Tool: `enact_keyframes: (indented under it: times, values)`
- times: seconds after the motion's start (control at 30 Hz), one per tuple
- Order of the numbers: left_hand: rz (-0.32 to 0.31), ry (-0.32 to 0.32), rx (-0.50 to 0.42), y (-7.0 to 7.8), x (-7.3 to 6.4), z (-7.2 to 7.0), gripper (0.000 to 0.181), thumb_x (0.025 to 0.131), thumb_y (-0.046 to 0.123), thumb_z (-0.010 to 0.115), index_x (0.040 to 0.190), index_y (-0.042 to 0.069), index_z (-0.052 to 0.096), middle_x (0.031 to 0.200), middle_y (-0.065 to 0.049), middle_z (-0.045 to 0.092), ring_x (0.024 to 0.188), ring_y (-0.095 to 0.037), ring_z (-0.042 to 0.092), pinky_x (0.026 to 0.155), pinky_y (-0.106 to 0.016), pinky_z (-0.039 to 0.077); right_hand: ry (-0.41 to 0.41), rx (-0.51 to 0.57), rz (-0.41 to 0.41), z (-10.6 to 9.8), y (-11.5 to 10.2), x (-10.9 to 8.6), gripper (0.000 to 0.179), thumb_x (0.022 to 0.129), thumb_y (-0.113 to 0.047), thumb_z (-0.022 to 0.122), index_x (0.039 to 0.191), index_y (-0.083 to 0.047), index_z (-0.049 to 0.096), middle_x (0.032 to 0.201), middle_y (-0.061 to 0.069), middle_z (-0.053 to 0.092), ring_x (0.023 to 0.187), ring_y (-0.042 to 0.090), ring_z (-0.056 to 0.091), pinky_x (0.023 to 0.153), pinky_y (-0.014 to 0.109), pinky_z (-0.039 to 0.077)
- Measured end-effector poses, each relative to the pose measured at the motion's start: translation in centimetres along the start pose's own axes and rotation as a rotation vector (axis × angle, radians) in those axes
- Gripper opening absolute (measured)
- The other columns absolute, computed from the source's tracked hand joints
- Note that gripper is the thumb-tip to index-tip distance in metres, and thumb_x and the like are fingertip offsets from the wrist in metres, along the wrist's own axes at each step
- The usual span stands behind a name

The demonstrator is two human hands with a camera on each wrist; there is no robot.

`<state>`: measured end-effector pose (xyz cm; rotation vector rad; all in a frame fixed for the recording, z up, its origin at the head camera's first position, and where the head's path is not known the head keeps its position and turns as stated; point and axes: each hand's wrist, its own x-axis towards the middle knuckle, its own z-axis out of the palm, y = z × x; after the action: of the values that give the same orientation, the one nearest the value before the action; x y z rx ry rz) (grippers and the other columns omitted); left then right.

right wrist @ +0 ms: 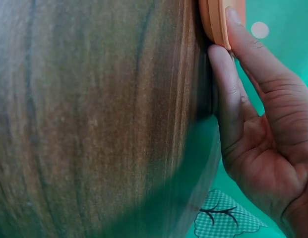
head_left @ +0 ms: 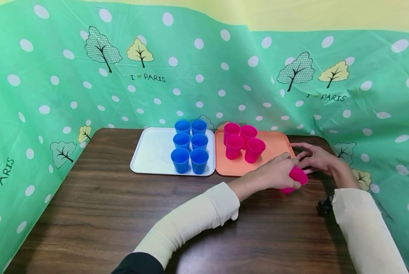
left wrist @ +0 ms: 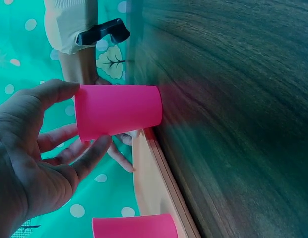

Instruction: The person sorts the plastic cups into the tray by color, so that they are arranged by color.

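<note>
My left hand (head_left: pixel 280 171) grips a pink cup (left wrist: pixel 119 111) near its wider rim, thumb on one side and fingers on the other. The cup is roughly upright, its narrow base close over the table, just off the near right corner of the orange tray (head_left: pixel 274 148). In the head view the left hand covers much of this cup. My right hand (head_left: pixel 315 158) is at the tray's right edge, and the right wrist view has its fairly straight fingers (right wrist: pixel 225 74) touching the tray's corner. Several more pink cups (head_left: pixel 254 150) stand on the orange tray.
A white tray (head_left: pixel 151 152) sits left of the orange one, with several blue cups (head_left: pixel 181 160) in rows on its right half. Both trays lie on a dark wooden table (head_left: pixel 122 213). A green dotted cloth (head_left: pixel 197 61) hangs behind and along the sides.
</note>
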<state>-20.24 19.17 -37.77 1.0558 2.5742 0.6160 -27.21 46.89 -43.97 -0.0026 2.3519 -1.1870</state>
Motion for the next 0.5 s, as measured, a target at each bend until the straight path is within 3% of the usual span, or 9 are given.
enact_keyframes:
  times: [0.5]
  values:
    - [-0.005,0.027,-0.064,-0.30,-0.01,0.23,0.063,0.096,0.049,0.087,0.153,0.028,0.069,0.125,0.011,0.060,0.104,0.002,0.053,0.078,-0.009,0.050,0.009,-0.008,-0.004,0.07,-0.09,-0.03,0.106,0.096,-0.010,0.089,0.179,-0.016,0.023,0.130,0.017,0.067,0.101,0.024,0.077,0.086,0.047,0.073]
